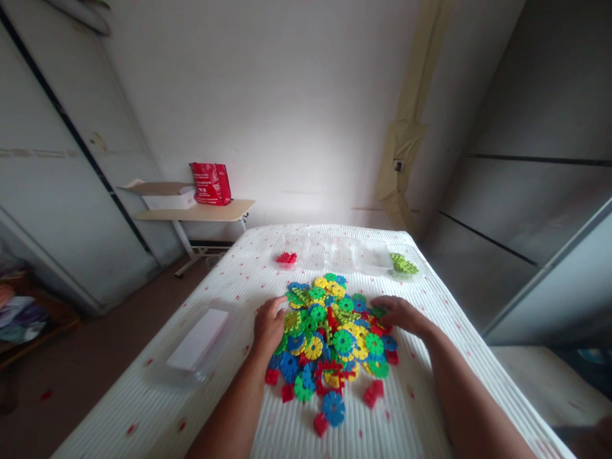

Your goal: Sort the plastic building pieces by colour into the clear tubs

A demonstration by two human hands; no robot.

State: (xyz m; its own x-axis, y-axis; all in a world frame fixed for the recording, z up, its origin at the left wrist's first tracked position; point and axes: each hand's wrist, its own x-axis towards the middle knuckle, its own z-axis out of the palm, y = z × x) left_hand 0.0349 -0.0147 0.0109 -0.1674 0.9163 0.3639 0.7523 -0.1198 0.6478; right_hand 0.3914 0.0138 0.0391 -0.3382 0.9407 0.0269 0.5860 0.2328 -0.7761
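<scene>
A heap of plastic interlocking pieces (344,341) in green, blue, yellow and red lies on the white quilted cover. Many are notched discs; some are light green toothed strips or red blocks. At the heap's left edge is my left hand (270,324), its thumb and forefinger apart. My right hand (401,313) rests at the right edge, fingers stretched over the outer pieces. Neither hand shows a piece held, though some fingertips are hidden. Beyond the heap stands a clear compartment tray (318,254), with red pieces (287,259) at its left end and light green pieces (404,264) at its right.
Left of my left arm lies a clear plastic lid or box (229,319) with a white paper (198,340). Several loose red blocks lie at the heap's near side. A side table (205,212) holds a red bag (210,183) and a white box (168,201).
</scene>
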